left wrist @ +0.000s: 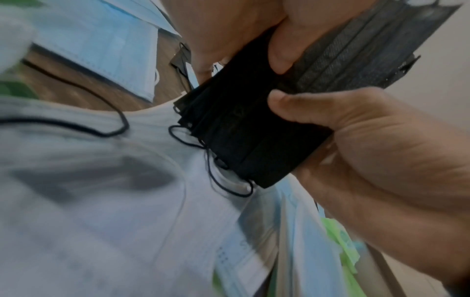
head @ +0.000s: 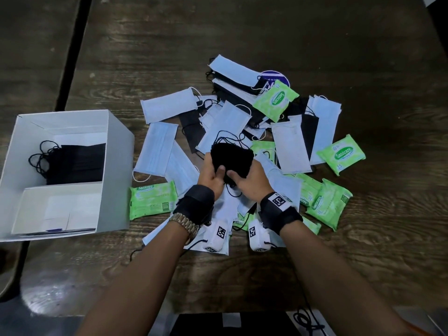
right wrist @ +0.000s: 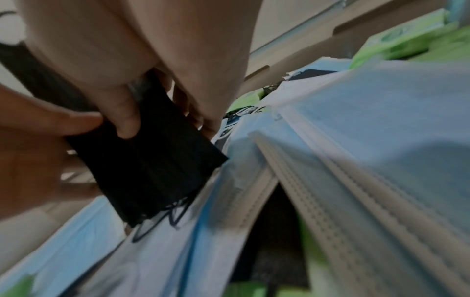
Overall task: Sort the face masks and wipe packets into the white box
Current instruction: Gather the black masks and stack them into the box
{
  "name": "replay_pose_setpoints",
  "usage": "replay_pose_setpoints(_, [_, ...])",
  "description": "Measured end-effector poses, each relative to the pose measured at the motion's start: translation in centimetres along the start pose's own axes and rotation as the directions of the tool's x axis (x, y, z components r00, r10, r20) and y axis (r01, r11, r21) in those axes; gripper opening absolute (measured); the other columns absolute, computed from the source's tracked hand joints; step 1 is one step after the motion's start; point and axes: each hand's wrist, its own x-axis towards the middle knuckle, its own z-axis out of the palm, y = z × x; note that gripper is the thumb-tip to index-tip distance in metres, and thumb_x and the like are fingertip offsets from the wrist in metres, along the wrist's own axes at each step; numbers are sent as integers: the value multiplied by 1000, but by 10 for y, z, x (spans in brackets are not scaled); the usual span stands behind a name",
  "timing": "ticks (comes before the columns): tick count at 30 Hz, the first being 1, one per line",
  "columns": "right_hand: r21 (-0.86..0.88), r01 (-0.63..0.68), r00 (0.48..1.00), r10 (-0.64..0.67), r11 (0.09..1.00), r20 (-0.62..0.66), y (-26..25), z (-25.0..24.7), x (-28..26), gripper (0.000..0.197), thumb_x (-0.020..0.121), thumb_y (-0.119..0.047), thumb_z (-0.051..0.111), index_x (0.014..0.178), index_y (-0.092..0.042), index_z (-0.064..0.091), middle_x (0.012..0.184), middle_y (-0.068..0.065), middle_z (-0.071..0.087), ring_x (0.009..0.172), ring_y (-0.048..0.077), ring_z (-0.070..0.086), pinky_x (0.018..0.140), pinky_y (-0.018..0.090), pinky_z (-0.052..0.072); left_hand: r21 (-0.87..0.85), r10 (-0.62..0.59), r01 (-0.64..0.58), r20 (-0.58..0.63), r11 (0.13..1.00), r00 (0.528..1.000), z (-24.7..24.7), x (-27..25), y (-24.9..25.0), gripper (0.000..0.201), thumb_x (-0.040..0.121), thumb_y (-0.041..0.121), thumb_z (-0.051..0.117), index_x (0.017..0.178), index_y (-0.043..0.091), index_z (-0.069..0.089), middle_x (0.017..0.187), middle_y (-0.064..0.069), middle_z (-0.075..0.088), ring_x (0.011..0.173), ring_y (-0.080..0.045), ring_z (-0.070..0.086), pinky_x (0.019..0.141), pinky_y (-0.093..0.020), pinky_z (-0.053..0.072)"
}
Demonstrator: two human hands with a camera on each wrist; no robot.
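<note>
Both hands hold one stack of black face masks [head: 231,157] upright over the pile. My left hand [head: 212,175] grips its left side and my right hand [head: 249,180] its right side, thumbs pressed on the near face. In the left wrist view the black stack [left wrist: 249,130] sits between the left hand [left wrist: 356,144] and the right hand [left wrist: 241,30]. The right wrist view shows the stack [right wrist: 152,170] held just above pale masks. The white box [head: 116,151] stands on the left, with black masks [head: 77,163] in its far compartment.
Pale blue masks [head: 160,146], more black masks [head: 191,127] and several green wipe packets [head: 152,200] [head: 340,154] lie scattered over the wooden table [head: 242,35] around my hands. The box's near compartment [head: 58,209] shows only its white floor. A dark object sits at the near table edge.
</note>
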Motion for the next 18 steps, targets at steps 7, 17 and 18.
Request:
replay_pose_setpoints(7, [50, 52, 998, -50, 997, -21, -13, -4, 6, 37, 88, -10, 71, 124, -10, 60, 111, 0, 66, 103, 10, 62, 85, 12, 48, -39, -60, 59, -44, 998, 997, -23, 14, 13, 28, 93, 2, 52, 120, 6, 48, 105, -4, 62, 95, -9, 60, 85, -20, 47])
replay_pose_setpoints(17, [-14, 128, 945, -118, 992, 306, -55, -5, 24, 31, 86, -26, 73, 114, -21, 61, 97, 3, 74, 92, 18, 72, 87, 44, 57, -17, 144, -149, -171, 989, 975, -103, 20, 58, 64, 76, -11, 68, 127, 15, 40, 119, 19, 49, 88, 3, 59, 77, -17, 52])
replay_pose_setpoints(18, [6, 84, 944, -82, 996, 321, -58, -5, 24, 34, 85, -24, 76, 116, -22, 60, 97, 4, 75, 91, 17, 72, 87, 41, 58, 8, 144, -145, -194, 989, 970, -110, 20, 58, 54, 77, -10, 67, 121, 13, 46, 112, 17, 53, 83, 2, 58, 75, -19, 52])
